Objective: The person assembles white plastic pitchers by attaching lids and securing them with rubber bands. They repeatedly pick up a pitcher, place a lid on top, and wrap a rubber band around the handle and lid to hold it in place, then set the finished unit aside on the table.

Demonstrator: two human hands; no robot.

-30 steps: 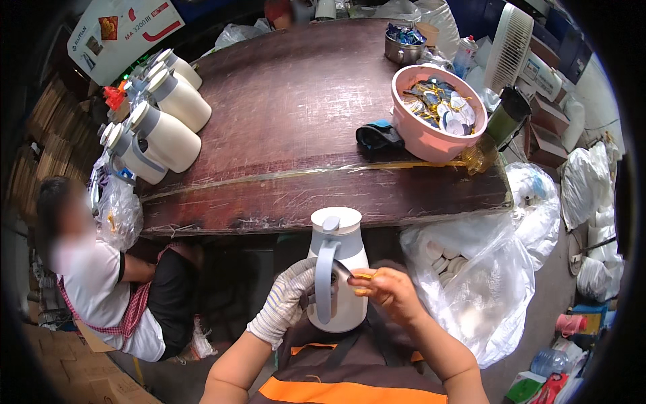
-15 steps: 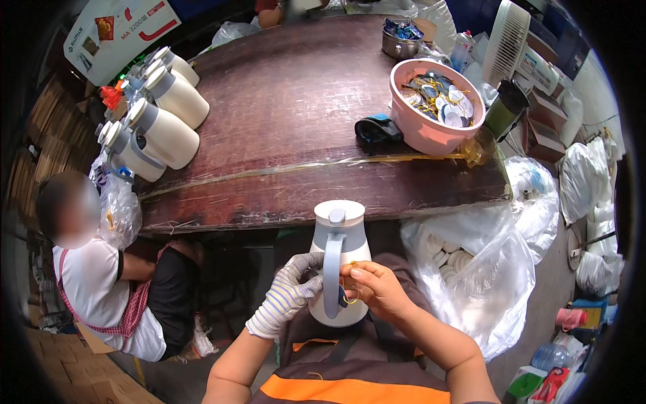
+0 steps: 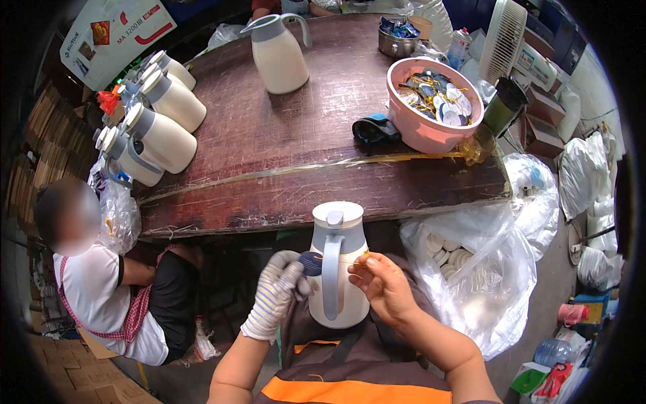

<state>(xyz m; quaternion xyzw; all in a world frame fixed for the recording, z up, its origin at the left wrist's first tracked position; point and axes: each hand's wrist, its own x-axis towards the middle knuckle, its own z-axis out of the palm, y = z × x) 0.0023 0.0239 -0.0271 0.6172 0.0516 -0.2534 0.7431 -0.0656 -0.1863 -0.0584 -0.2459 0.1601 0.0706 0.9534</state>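
A white and grey thermos jug (image 3: 350, 289) stands upright in front of my lap, its grey handle facing me. Left of the handle, my left hand (image 3: 272, 286), in a striped glove, pinches a round dark blue hang tag (image 3: 311, 263). The tag's thin yellow string (image 3: 346, 260) runs across the handle toward the right. At its other end my right hand (image 3: 385, 286), bare, pinches the string between thumb and fingertips, close to the jug's side. Whether the string passes behind the handle or only across it is hard to see.
A pink basin (image 3: 431, 135) of similar tags sits on the table (image 3: 229, 128) beside a dark pouch (image 3: 375, 128). Another jug (image 3: 281, 60) stands far back; several more line the left edge. A bag of white discs (image 3: 478, 269) lies right. A person (image 3: 101, 276) sits at left.
My left hand has moved left and the tag up and left, out from behind the handle, stretching the string. A jug has appeared at the table's back.
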